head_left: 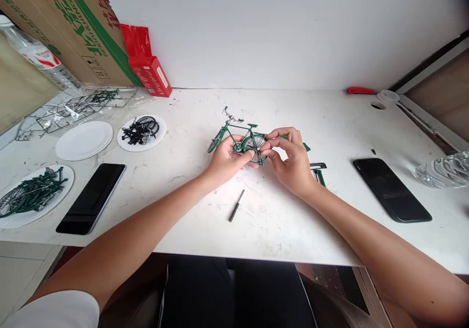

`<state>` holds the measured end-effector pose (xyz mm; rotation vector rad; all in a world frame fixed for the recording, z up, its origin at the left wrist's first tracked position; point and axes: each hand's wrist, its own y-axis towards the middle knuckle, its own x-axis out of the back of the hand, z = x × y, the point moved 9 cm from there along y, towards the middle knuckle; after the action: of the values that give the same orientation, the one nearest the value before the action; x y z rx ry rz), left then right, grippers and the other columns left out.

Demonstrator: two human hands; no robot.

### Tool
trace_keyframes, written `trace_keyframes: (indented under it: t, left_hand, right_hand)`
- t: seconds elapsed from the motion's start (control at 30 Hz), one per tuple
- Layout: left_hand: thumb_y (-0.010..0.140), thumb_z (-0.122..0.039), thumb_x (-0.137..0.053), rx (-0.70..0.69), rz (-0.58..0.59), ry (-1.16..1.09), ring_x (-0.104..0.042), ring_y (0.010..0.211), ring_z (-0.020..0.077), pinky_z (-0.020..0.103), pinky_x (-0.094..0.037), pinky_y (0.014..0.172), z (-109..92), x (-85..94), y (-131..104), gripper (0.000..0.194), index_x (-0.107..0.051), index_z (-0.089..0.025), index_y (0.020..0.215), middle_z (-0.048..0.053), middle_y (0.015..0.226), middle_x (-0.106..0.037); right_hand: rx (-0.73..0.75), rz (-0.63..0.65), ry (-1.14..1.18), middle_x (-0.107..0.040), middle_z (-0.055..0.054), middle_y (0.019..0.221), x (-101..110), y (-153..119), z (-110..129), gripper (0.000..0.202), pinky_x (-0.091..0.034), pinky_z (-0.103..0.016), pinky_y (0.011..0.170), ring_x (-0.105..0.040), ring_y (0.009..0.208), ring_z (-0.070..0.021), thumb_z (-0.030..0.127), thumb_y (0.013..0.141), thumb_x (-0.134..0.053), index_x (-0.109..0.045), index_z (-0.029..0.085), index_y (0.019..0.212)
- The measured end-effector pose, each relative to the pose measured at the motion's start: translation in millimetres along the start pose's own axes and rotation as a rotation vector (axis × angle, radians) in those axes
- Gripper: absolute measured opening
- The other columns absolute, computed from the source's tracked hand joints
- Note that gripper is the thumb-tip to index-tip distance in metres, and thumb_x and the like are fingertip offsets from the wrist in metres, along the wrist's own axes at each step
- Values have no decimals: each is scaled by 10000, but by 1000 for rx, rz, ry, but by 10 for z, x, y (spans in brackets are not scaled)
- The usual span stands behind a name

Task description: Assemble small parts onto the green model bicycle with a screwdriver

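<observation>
The model bicycle (238,140) stands at the centre of the frame on the white table (264,220), handlebars toward the upper left, rear wheel between both hands. The left hand (227,159) is closed around the lower frame and the rim of the rear wheel, steadying it. The right hand (289,159) pinches at the hub of that wheel with thumb and forefinger pressed together; whether a small part sits between the fingertips cannot be told.

Risks, as judged from this position:
- A small part at the hub may slip from the pinch and roll over the near table edge, which lies just below the hands.
- Excess pressure from the left hand may bend the thin spokes or frame tubes.
- The screwdriver (236,206) lies loose below the hands; a wrist may knock it off.

Count of items:
- One bicycle in assembly.
- One screwdriver.
- Two phones: one at lower left (91,198), one at right (392,188).
- Three paper plates: one bare (84,140), one with black parts (141,131), one with green parts (34,196).
- One red box (150,71), upper left.
- One cardboard box (66,25), upper left corner.
- Clear plastic packing (73,108) beside the plates.
</observation>
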<state>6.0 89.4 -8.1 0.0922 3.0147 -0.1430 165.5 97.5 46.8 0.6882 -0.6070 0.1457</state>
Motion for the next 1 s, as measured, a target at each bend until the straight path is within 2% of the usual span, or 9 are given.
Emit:
trace_keyframes:
  t: [0.1,0.27,0.37,0.6,0.77,0.87,1.0]
  left_hand:
    - [863,-258,-832,-9,14,-45,-799,726,179,333,-643,738,0,-10,5,378,-566,-189,1122,88,1086,-805]
    - [792,-407,-919,-55,53,-67,-783,878,187,348,-655,796,7,-19,14,514,-578,-189,1109,99,1142,-793]
    - [782,-433,-926,-74,54,-65,-774,922,194,357,-660,800,13,-9,20,528,-586,-190,1104,99,1168,-779]
    - [805,-397,-912,-67,30,-50,-749,843,159,317,-634,745,3,14,16,483,-590,-187,1097,75,1094,-767]
    - [815,-393,-902,-68,23,-69,-724,779,126,287,-600,735,0,50,20,476,-581,-199,1109,51,1058,-767]
    - [811,-395,-899,-70,9,-72,-709,719,112,282,-580,720,8,76,31,484,-566,-204,1106,41,1037,-771]
    - [798,-389,-898,-68,1,-65,-708,688,117,278,-560,696,5,79,41,492,-556,-203,1099,26,978,-768]
  right_hand:
    - [8,-12,22,-632,-98,1192,6,-1,1,148,-494,-580,1040,-607,1171,-321,214,1014,-610,-736,282,977]
    - [43,-36,49,-629,-83,1152,15,-2,20,163,-521,-545,984,-620,1115,-293,159,989,-628,-736,278,971]
    - [63,-33,58,-625,-80,1149,14,2,30,157,-526,-538,974,-618,1112,-288,168,995,-643,-748,284,983]
    - [54,-24,78,-624,-80,1156,28,12,5,113,-521,-559,1015,-608,1119,-290,282,1027,-682,-790,315,1015]
    - [28,7,117,-623,-84,1177,11,10,-2,118,-535,-531,995,-597,1148,-294,375,1023,-714,-764,324,1116]
    - [21,17,117,-620,-84,1199,10,5,-9,136,-541,-523,991,-594,1180,-296,356,1022,-717,-741,328,1153]
    - [37,25,102,-603,-76,1202,7,-2,-4,88,-512,-559,1064,-596,1195,-291,302,1043,-676,-733,325,1106]
